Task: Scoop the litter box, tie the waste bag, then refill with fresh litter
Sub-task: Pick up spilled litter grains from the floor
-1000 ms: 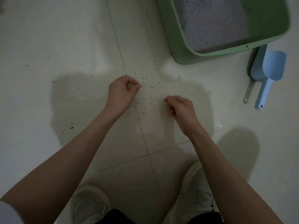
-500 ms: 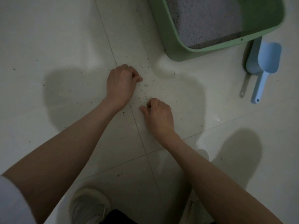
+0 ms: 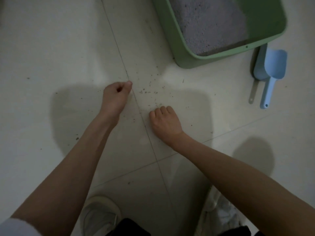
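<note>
The green litter box [image 3: 171,41] stands at the top right with grey litter [image 3: 209,23] inside. Dark loose grains [image 3: 148,91] lie scattered on the pale tile in front of it. My left hand [image 3: 116,95] is low over the floor just left of the grains, its fingers closed in a pinch against the thumb; I cannot see whether anything is in it. My right hand [image 3: 164,120] rests knuckles up on the tile below the grains, with its fingers curled under. A light blue scoop [image 3: 274,65] lies right of the box.
A second, darker scoop [image 3: 260,68] with a grey handle lies half under the blue one. My two white shoes [image 3: 100,213] sit at the bottom edge. Tile joints cross the floor between my hands. More stray grains dot the tile to the left.
My right hand came down from a raised pinch onto the tile and curled its fingers under. My left hand turned from knuckles up to a pinch with the thumb on top.
</note>
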`<act>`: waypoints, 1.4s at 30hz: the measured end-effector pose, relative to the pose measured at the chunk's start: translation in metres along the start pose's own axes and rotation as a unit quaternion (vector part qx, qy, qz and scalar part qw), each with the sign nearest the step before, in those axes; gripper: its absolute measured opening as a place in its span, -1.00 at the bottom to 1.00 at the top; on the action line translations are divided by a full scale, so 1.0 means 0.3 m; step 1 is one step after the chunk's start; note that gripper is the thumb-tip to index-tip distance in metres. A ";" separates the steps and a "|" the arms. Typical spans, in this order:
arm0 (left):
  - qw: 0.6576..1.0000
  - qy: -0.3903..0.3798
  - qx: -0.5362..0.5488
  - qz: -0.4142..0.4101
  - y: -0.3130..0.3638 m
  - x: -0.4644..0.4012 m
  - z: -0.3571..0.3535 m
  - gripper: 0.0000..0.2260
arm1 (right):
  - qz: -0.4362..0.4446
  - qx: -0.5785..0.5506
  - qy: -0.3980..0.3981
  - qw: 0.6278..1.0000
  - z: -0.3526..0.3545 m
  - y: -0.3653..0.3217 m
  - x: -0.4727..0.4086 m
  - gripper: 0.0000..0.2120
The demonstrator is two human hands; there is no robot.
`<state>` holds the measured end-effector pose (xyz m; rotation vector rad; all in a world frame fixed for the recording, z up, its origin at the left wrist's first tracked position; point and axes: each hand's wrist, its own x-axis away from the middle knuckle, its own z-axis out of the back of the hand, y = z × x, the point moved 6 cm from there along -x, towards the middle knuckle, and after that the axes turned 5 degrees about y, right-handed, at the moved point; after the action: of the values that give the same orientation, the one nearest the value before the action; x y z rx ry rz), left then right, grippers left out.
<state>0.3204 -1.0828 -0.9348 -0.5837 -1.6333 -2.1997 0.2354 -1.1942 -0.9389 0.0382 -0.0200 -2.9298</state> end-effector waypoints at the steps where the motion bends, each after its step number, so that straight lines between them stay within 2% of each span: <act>1: 0.993 -0.036 0.091 0.065 -0.015 0.016 0.009 -0.78 | -0.002 -0.006 -0.015 1.000 0.001 -0.002 0.002 -0.78; 3: 0.952 -0.094 0.242 0.160 -0.034 0.049 0.018 -0.79 | -0.001 0.001 -0.024 1.000 0.007 0.004 0.001 -0.77; 4: 0.940 -0.109 0.270 0.179 -0.042 0.061 0.027 -0.81 | 0.006 0.012 -0.014 1.000 0.007 0.009 0.004 -0.76; 7: 0.936 -0.113 0.280 0.183 -0.061 0.082 0.055 -0.86 | 0.006 0.028 -0.015 0.999 0.003 0.012 0.007 -0.77; 9: 0.940 -0.101 0.269 0.183 -0.080 0.093 0.067 -0.88 | -0.016 0.024 -0.022 0.999 0.007 0.007 0.003 -0.85; 10: 0.940 -0.096 0.268 0.186 -0.088 0.098 0.070 -0.88 | -0.040 0.002 -0.039 0.998 0.009 0.010 0.000 -0.86; 11: 0.938 -0.092 0.275 0.190 -0.094 0.103 0.071 -0.88 | -0.082 -0.063 -0.067 0.992 0.011 0.019 -0.003 -0.86; 12: 0.934 -0.088 0.286 0.195 -0.099 0.106 0.071 -0.87 | -0.158 -0.165 -0.092 0.969 0.010 0.038 -0.004 -0.84; 13: 0.929 -0.083 0.299 0.202 -0.103 0.109 0.072 -0.86 | -0.256 -0.308 -0.108 0.910 0.018 0.052 0.000 -0.74; 14: 0.924 -0.076 0.310 0.210 -0.108 0.111 0.075 -0.85 | -0.344 -0.459 -0.115 0.811 0.020 0.056 0.010 -0.66; 16: 0.916 -0.063 0.326 0.227 -0.114 0.114 0.083 -0.82 | -0.450 -0.706 -0.073 0.542 0.042 0.050 0.007 -0.62; 17: 0.912 -0.060 0.334 0.232 -0.111 0.116 0.087 -0.81 | -0.456 -0.785 -0.058 0.414 0.060 0.041 -0.004 -0.63; 18: 0.908 -0.060 0.342 0.234 -0.106 0.118 0.091 -0.80 | -0.442 -0.835 -0.050 0.324 0.087 0.037 -0.024 -0.65; 19: 0.905 -0.062 0.349 0.234 -0.097 0.120 0.097 -0.80 | -0.424 -0.862 -0.039 0.273 0.117 0.036 -0.044 -0.68; 20: 0.904 -0.064 0.355 0.230 -0.086 0.122 0.104 -0.80 | -0.401 -0.881 -0.033 0.248 0.159 0.035 -0.070 -0.70; 25: 0.906 -0.076 0.371 0.190 0.002 0.122 0.166 -0.81 | -0.352 -0.899 -0.015 0.258 0.267 0.066 -0.158 -0.90; 28: 0.909 -0.062 0.375 0.171 0.055 0.127 0.216 -0.82 | -0.356 -0.890 -0.016 0.285 0.286 0.070 -0.203 -0.85; 31: 0.916 -0.054 0.366 0.158 0.106 0.145 0.271 -0.82 | -0.374 -0.867 -0.033 0.328 0.293 0.042 -0.245 -0.82; 35: 0.922 -0.034 0.363 0.134 0.199 0.182 0.373 -0.81 | -0.427 -0.814 -0.079 0.386 0.328 -0.017 -0.323 -0.67; 38: 0.906 -0.021 0.410 0.103 0.316 0.212 0.471 -0.76 | -0.450 -0.785 -0.120 0.409 0.422 -0.081 -0.412 -0.66; 40: 0.890 -0.015 0.451 0.071 0.422 0.239 0.559 -0.74 | -0.431 -0.793 -0.141 0.406 0.526 -0.146 -0.491 -0.67; 42: 0.881 0.006 0.472 0.025 0.536 0.272 0.672 -0.73 | -0.394 -0.824 -0.152 0.378 0.653 -0.225 -0.584 -0.67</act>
<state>0.3554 -0.9370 -0.7099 -0.3006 -2.3333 -1.0995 0.3871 -1.0893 -0.7399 -0.9405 3.2927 -1.7373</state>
